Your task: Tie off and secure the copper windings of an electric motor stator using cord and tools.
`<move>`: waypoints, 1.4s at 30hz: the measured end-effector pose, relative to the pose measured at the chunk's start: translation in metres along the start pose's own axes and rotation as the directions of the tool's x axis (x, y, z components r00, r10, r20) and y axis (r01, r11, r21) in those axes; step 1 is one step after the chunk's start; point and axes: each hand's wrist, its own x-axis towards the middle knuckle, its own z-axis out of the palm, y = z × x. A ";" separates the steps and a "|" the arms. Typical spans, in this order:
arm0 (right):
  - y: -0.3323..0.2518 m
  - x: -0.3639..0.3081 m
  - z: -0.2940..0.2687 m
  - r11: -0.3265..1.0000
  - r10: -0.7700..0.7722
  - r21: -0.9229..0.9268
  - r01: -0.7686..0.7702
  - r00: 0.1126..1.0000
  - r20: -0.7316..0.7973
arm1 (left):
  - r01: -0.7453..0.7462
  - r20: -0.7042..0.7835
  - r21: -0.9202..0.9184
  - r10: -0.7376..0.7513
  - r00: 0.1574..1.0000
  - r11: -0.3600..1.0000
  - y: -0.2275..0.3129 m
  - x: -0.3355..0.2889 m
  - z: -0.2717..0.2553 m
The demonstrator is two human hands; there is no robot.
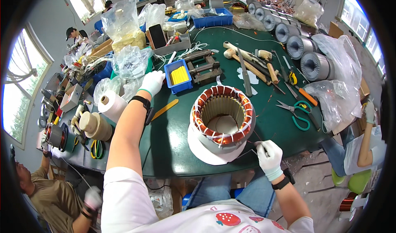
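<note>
A stator (222, 115) with copper windings laced in white cord stands upright on a round white base (206, 148) in front of me. My right hand (269, 154), in a white glove, is beside its lower right; the fingers are pinched on a thin pale bent strand (248, 152), which could be cord or wire. Fine wire leads run from the stator near those fingertips. My left hand (152, 83), also gloved, reaches to the left edge of a blue bin (190, 84) of yellow strips (179, 75). Its fingers look curled together; what they hold, if anything, is hidden.
Scissors with teal handles (300, 121), mallets (270, 66) and a dark metal fixture (204, 66) lie on the green table (169, 150). A yellow strip (165, 109) and white thread spool (112, 105) are left. Stator cores (315, 66) line the right. Co-workers sit at both sides.
</note>
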 end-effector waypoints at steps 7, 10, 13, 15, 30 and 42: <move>-0.004 -0.005 -0.007 0.713 0.478 0.496 -0.495 0.861 0.170 | 0.175 -0.472 -0.164 -0.233 0.850 0.971 0.013 -0.062 -0.046; -0.044 -0.015 -0.038 0.590 0.553 0.623 -0.514 0.819 0.152 | -0.022 -0.190 -0.916 -0.384 0.904 0.400 0.079 -0.102 -0.149; -0.098 -0.020 -0.050 0.509 0.383 0.731 -0.454 0.880 0.280 | 0.009 -0.024 -0.988 -0.210 0.977 0.157 0.149 -0.168 -0.222; -0.126 -0.007 -0.044 0.572 0.180 0.766 -0.295 0.955 0.234 | -0.292 -0.381 -0.786 -0.056 0.923 0.545 0.189 -0.196 -0.234; -0.108 -0.026 -0.042 0.005 0.277 0.560 -0.829 0.539 0.795 | -0.462 -0.591 -0.421 0.150 0.792 0.780 0.217 -0.160 -0.214; -0.108 0.006 -0.016 -0.290 0.151 0.508 -0.811 0.485 0.861 | -0.468 -0.628 -0.387 0.144 0.765 0.795 0.242 -0.147 -0.196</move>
